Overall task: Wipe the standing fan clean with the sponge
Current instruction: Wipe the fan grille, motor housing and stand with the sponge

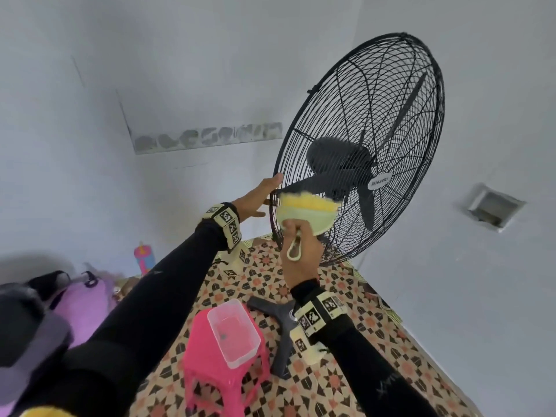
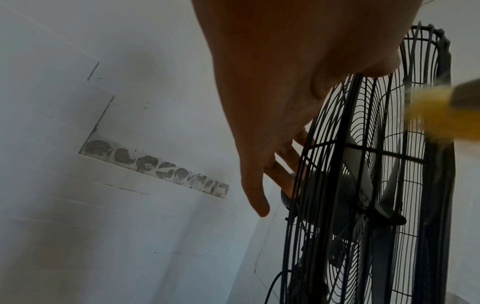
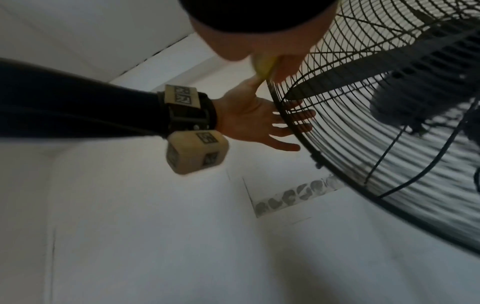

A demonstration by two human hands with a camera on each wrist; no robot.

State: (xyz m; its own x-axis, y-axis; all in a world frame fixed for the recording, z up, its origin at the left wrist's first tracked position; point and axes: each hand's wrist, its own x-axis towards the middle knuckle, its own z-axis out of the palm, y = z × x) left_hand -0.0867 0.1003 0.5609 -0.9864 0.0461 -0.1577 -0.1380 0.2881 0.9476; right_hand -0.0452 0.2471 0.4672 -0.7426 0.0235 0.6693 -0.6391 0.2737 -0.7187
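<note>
The head view is bright and evenly lit, with soft daylight on the pale wall [image 1: 180,70] and only faint shadows. Wide-angle distortion bends the wall lines and stretches the sleeves toward the lower corners; the lower left edge is smeared and out of focus. The fan [image 1: 376,130] is fairly sharp.

Both wrist views are dimmer and greyer, with darkened corners. In the left wrist view the left hand [image 2: 272,102] is a backlit, shadowed mass, and the sponge [image 2: 436,115] is a yellow blur at the right edge. In the right wrist view motion blur smears the fan grille, and the right hand [image 3: 249,39] is dark and soft at the top.
</note>
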